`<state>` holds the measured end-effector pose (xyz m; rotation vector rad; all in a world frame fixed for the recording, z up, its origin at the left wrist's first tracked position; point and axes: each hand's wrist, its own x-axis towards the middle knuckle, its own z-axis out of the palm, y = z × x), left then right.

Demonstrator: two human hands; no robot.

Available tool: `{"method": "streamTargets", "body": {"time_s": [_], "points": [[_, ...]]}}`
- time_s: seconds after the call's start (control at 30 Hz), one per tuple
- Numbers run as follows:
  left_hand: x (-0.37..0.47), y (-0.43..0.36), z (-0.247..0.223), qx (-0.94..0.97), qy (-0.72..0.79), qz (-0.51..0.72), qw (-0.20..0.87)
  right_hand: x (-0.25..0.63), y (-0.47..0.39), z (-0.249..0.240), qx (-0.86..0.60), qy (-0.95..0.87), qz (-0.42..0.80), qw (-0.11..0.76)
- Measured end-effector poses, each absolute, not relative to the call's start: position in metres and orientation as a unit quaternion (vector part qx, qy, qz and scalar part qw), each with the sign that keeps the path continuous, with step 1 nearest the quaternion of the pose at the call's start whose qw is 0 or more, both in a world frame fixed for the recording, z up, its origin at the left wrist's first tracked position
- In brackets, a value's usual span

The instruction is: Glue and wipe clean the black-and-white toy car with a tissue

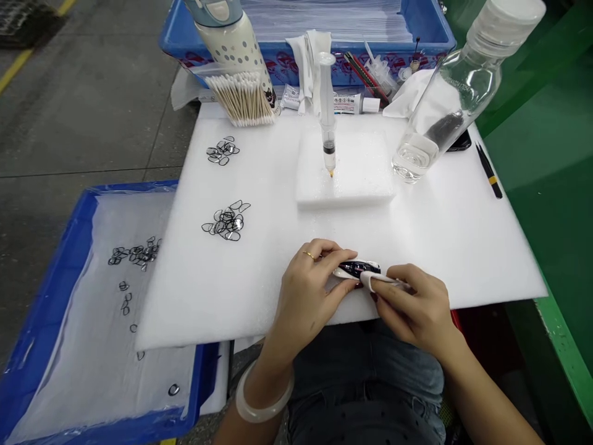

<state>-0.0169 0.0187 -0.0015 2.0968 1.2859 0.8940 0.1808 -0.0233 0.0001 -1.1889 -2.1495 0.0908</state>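
My left hand (309,289) grips a small dark glossy part (362,268) with white edges, pressed down on the white foam sheet (445,241) near its front edge. My right hand (414,301) holds a thin white stick (386,280) flat against that part; its forefinger wears a white finger cot. A syringe (327,111) stands upright, tip stuck into a small white foam block (356,176) behind my hands. Two piles of small dark rings (227,223) lie on the foam sheet to the left.
A blue tray (55,259) at the left holds more loose rings. Cotton swabs (243,99), a dotted bottle (231,37) and a clear glass bottle (456,93) stand at the back. Black tweezers (489,170) lie at the right. Another blue bin (417,25) sits behind.
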Motion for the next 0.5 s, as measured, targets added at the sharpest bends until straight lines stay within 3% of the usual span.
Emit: {"method": "streamTargets", "body": {"time_s": [0.17,0.37,0.5], "points": [[-0.020,0.021,-0.002,0.794,0.448,0.309,0.272,0.196,-0.019,0.016,-0.416,-0.842,0.115,0.324],[-0.019,0.020,-0.002,0.793,0.455,0.310,0.263,0.214,0.002,0.037,-0.543,-0.797,-0.082,0.253],[-0.018,0.020,-0.001,0.796,0.454,0.307,0.258,0.196,-0.001,0.024,-0.512,-0.809,-0.018,0.288]]}}
